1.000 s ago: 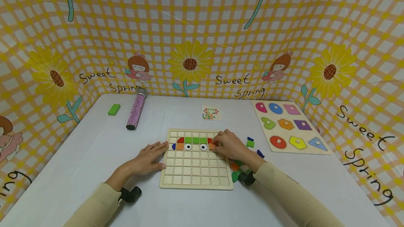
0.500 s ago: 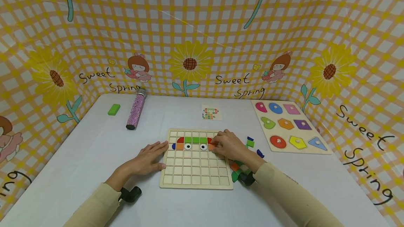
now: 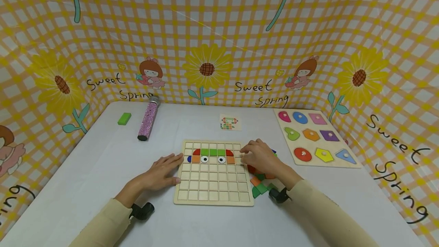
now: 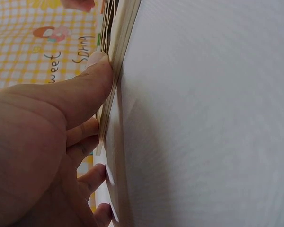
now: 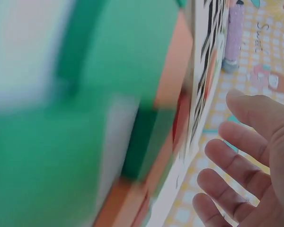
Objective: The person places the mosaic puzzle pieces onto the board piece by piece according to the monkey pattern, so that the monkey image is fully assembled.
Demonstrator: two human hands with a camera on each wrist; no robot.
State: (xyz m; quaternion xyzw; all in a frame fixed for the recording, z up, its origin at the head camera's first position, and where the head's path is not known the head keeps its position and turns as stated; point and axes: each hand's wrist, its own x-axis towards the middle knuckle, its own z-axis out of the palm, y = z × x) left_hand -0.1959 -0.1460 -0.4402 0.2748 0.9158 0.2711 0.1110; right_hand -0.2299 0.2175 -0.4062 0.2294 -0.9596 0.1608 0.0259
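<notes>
A pale wooden grid board point(image 3: 213, 185) lies on the table. My left hand point(image 3: 158, 174) rests against its left edge, and in the left wrist view the thumb point(image 4: 92, 80) touches that edge. On the board sit a row of green tiles point(image 3: 213, 152) between two red corner pieces, two eye tiles point(image 3: 204, 159), a blue piece point(image 3: 189, 159) and two orange tiles, the right one point(image 3: 231, 160) lying bare. My right hand point(image 3: 262, 159) hovers over the board's right edge, fingers loose; the right wrist view shows nothing between them. It partly covers a pile of loose tiles point(image 3: 259, 189).
Behind the board lies a small picture card point(image 3: 231, 122). A shape puzzle board point(image 3: 302, 145) stands to the right. At the back left are a glittery pink microphone point(image 3: 148, 121) and a green block point(image 3: 124, 119). Patterned cloth point(image 3: 212, 22) walls the table's back and sides.
My right hand has let go of the right orange tile and moved right, uncovering it in its cell. The left hand has stayed at the board's edge.
</notes>
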